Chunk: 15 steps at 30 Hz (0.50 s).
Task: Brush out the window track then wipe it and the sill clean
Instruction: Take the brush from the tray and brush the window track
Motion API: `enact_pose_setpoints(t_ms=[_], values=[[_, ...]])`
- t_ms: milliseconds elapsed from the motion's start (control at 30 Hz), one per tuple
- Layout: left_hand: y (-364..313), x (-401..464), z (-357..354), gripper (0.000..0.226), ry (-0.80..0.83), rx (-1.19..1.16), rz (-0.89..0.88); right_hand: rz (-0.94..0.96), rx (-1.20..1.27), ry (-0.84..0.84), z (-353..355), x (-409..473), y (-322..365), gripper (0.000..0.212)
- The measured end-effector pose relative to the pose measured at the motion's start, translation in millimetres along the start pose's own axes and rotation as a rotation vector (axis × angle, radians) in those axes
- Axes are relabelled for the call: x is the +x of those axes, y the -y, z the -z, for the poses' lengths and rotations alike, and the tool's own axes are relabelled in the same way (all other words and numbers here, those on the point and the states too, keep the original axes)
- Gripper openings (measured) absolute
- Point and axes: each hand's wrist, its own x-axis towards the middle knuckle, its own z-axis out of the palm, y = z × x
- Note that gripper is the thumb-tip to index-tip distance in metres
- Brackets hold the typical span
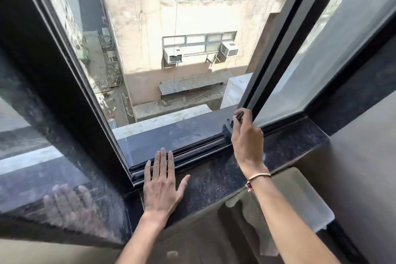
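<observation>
1. The window track (188,152) runs along the bottom of the open window, a set of dark ribbed channels between the outer ledge (171,135) and the inner sill (218,176).
2. A small dark brush (230,123) stands at the far right end of the track, against the foot of the sliding window frame (276,49).
3. The right hand (246,135) holds it from above; its fingers (241,114) are curled and pinched together on the brush's top. A thin bracelet (258,177) circles that wrist.
4. The left hand (160,186) lies flat, palm down, on the sill near the track's left end, fingers spread, the fingertips reaching onto the track's ribs.
5. The sill is dark speckled stone, dusty in places.
6. The left hand is mirrored in the glossy dark side panel (64,199) to the left.
7. Beyond the opening stands a pale building (192,17) with air-conditioner units (173,54).
</observation>
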Motion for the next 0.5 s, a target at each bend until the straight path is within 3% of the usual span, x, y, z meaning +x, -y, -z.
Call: enact_pose_setpoints(t_ms=[100,167,233,300,400,500], values=[[0,1,0,0.089,-0.01,0.011,0.001,-0.099,0.262,0.082,1,2,-1,0.016],[0,1,-1,0.089,-0.02,0.021,-0.002,-0.057,0.107,0.165,-1,-1,-1,0.015],[-1,1,0,0.089,-0.034,0.027,-0.009,-0.006,-0.083,0.089,-1,-8,-3,0.013],[-4,4,3,0.089,-0.063,0.029,-0.008,0.009,-0.069,-0.029,9,-12,-4,0.011],[-21,11,9,0.089,-0.115,0.002,-0.037,-0.168,0.264,-0.2,42,-15,-14,0.014],[-57,18,17,0.088,-0.182,-0.043,-0.1,-0.551,0.78,-0.414,94,-23,-49,0.014]])
